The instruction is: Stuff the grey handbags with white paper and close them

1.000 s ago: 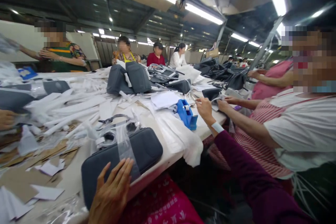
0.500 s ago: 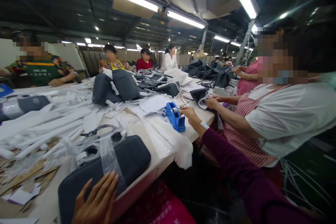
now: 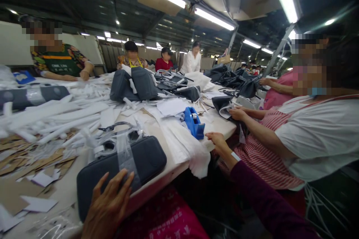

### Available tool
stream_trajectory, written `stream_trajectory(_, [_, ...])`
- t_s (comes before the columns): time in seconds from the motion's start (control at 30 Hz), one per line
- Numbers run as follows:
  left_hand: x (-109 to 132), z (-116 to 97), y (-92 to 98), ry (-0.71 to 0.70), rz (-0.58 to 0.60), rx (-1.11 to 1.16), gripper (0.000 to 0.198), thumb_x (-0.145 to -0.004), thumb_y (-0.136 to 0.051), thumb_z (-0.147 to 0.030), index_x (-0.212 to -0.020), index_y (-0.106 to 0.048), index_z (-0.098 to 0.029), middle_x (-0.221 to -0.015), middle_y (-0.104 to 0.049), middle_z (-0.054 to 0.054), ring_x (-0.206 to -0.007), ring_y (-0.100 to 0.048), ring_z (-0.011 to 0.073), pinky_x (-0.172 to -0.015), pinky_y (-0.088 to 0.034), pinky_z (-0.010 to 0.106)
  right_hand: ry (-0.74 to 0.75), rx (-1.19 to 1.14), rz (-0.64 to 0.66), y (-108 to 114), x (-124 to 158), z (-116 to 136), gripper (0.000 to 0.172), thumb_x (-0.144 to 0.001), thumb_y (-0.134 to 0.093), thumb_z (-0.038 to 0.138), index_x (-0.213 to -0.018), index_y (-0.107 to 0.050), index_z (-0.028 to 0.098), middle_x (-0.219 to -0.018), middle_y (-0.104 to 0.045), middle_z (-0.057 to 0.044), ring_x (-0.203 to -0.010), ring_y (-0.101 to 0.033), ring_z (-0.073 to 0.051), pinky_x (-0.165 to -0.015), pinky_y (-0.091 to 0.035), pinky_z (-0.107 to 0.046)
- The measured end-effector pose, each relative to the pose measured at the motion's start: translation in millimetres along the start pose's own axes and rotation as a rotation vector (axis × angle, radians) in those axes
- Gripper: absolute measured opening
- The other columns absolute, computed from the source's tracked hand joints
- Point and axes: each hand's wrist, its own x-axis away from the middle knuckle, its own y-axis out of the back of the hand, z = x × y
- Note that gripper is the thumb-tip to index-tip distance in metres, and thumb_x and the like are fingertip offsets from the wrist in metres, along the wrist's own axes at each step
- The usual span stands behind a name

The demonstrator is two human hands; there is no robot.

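Left fingers [image 3: 117, 180] rest on one dark bag [image 3: 150, 153].

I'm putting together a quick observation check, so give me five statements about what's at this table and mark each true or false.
1. The left hand is on the dark grey bag. True.
2. The right hand is lifting the blue tape dispenser. False: the dispenser stands on the pale table, with the right hand beside it.
3. A translucent strip crosses the dark grey bag. True.
4. The sleeve on the right arm is white. False: it is purple.
5. The nearest co-worker's apron is plain green. False: it has red and white stripes.
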Motion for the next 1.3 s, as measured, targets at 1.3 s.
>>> stream_trajectory(1.3, [4.3, -19.7, 10.6, 0.262, 0.136, 0.062, 0.042, -0.085, -0.058, -0.02, -0.127, -0.055, -0.025, -0.121, -0.065, 0.004, -0.121, -0.05, 0.0266, -0.111, -0.016, 0.052, 1.999, 0.861, 0.746, -255.1, 157.4, 151.7, 0.013, -0.084, -0.053, 0.016, -0.075, -0.062, 0.018, -0.064, -0.062, -0.002, -0.079, -0.054, -0.022, -0.1, -0.025, -0.04])
